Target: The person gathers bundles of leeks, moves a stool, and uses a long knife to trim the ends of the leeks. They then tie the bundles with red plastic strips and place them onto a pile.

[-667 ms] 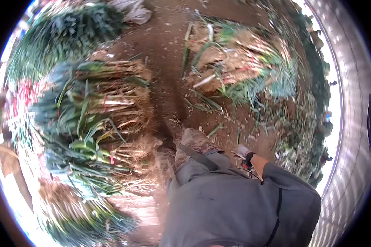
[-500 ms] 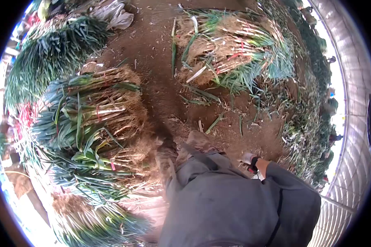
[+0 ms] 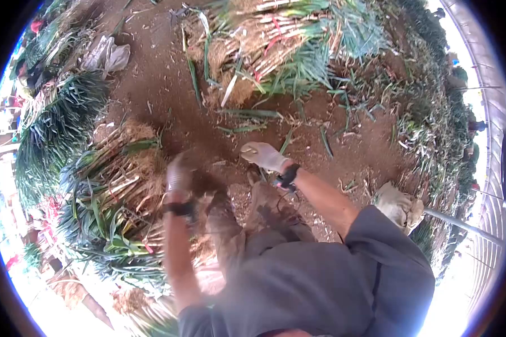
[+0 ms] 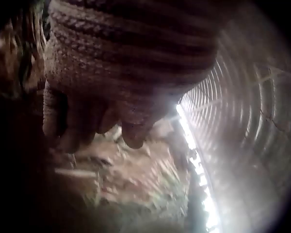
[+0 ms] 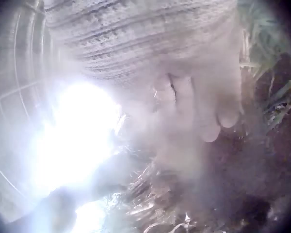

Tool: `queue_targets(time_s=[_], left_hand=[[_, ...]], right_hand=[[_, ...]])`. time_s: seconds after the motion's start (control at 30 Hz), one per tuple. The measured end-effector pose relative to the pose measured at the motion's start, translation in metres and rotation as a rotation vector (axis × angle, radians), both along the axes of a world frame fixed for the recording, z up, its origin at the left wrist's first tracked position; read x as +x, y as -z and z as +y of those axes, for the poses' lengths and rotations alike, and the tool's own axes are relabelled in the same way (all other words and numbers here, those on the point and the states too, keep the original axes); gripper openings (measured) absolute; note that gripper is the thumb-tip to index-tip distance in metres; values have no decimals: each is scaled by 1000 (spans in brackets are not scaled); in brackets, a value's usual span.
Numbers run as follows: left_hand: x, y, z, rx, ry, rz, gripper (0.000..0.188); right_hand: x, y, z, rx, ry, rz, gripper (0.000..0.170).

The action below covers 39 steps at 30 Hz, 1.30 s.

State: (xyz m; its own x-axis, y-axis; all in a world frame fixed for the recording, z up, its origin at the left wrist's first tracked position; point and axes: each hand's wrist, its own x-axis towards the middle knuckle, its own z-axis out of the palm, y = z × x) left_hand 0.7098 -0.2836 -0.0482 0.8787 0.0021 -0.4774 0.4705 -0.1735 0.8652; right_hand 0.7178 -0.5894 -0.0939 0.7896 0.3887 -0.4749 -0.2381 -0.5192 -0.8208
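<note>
Both hands wear pale knitted gloves and hang over the bare soil in front of the legs. The left hand (image 3: 180, 173), blurred, is beside the root ends of the left leek pile (image 3: 118, 185); its fingers (image 4: 131, 131) point down, loosely bent, with nothing seen in them. Farther right, the right hand (image 3: 262, 155) is held above the soil below the other leek pile (image 3: 275, 45), which has red ties. Its fingers (image 5: 211, 128) hang loosely and hold nothing visible; glare veils part of the right wrist view.
More leeks (image 3: 62, 118) lie at the far left beside a whitish sack (image 3: 108, 55). Loose leaves (image 3: 253, 113) are scattered on the soil (image 3: 168, 95). A heap of trimmings (image 3: 433, 123) lines the right side. A pale bag (image 3: 398, 206) is near the right elbow.
The view has shifted, and the piles stand farther left and higher in it. The left hand has come into view. The right hand has moved from beside the body to in front of the legs.
</note>
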Motion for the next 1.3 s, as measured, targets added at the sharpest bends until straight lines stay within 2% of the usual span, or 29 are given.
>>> queue_targets(time_s=[0.03,0.07,0.13,0.2,0.27,0.3,0.33,0.37,0.4,0.43,0.47,0.5,0.57,0.6,0.63,0.7,0.73,0.8,0.87,0.9,0.93,1.0,1.03,1.07,1.17,1.2,1.23,1.27,1.3], left_hand=[[-15,44,-41,-17,64,-80,30],[-28,90,-70,299,309,-77,29],[-52,83,-113,529,554,-59,38],[-79,90,-106,638,688,27,44],[-105,101,-75,682,652,148,46],[-124,112,-52,716,581,186,45],[-145,140,-14,727,635,261,40],[-163,166,21,738,694,335,35],[-181,171,48,588,629,483,30],[-193,168,69,205,318,739,26],[-201,161,82,-201,-152,970,22],[-201,156,81,-304,-341,1040,21],[-196,178,67,-79,-516,1040,18],[-184,176,63,-217,-447,1010,17],[-173,172,56,-358,-382,980,17],[-144,170,21,-152,-385,854,18],[-124,172,12,-150,-296,735,23],[-70,148,-15,-166,-176,613,21],[-25,140,-35,-136,-48,458,21],[-7,147,-37,-96,18,356,22],[15,152,-34,-21,89,402,24],[44,140,-34,115,234,191,25],[65,132,-37,185,305,74,26],[84,121,-40,98,143,354,27],[98,160,-21,30,-63,546,28],[109,135,-29,154,8,535,29],[120,112,-40,276,77,519,29],[108,173,-13,83,11,414,31],[117,147,-32,83,-88,561,29]], right_hand=[[-16,8,-24,67,20,13,33],[-30,14,-50,134,38,20,33],[-65,22,-112,-23,154,125,40],[-112,25,-180,-306,242,225,48],[-186,96,-272,-756,62,263,43],[-225,124,-307,-661,262,290,36],[-262,150,-340,-558,464,298,29],[-253,97,-337,-321,907,629,23],[-250,77,-336,-300,982,663,25],[-250,62,-336,-282,1055,696,26],[-247,53,-336,-264,1125,729,28],[-238,50,-331,-272,1100,730,30],[-221,43,-317,-285,1057,733,33],[-249,103,-337,-374,879,624,31],[-223,76,-315,-354,858,618,31],[-144,12,-252,-305,727,587,33],[-108,-13,-225,-279,662,563,34],[-72,-7,-203,-174,473,418,36],[-28,-25,-181,-219,332,342,37],[-14,-27,-176,-232,344,310,37],[1,-28,-171,-243,355,273,37],[28,-56,-167,-186,456,263,38],[30,-47,-176,-177,484,270,37],[26,-34,-187,-164,513,280,37],[6,-34,-212,-155,712,330,31],[-5,-27,-226,-180,760,342,25],[-13,-26,-235,-218,824,441,37],[-61,58,-267,-301,805,335,36],[-56,20,-263,-74,1065,382,34]])
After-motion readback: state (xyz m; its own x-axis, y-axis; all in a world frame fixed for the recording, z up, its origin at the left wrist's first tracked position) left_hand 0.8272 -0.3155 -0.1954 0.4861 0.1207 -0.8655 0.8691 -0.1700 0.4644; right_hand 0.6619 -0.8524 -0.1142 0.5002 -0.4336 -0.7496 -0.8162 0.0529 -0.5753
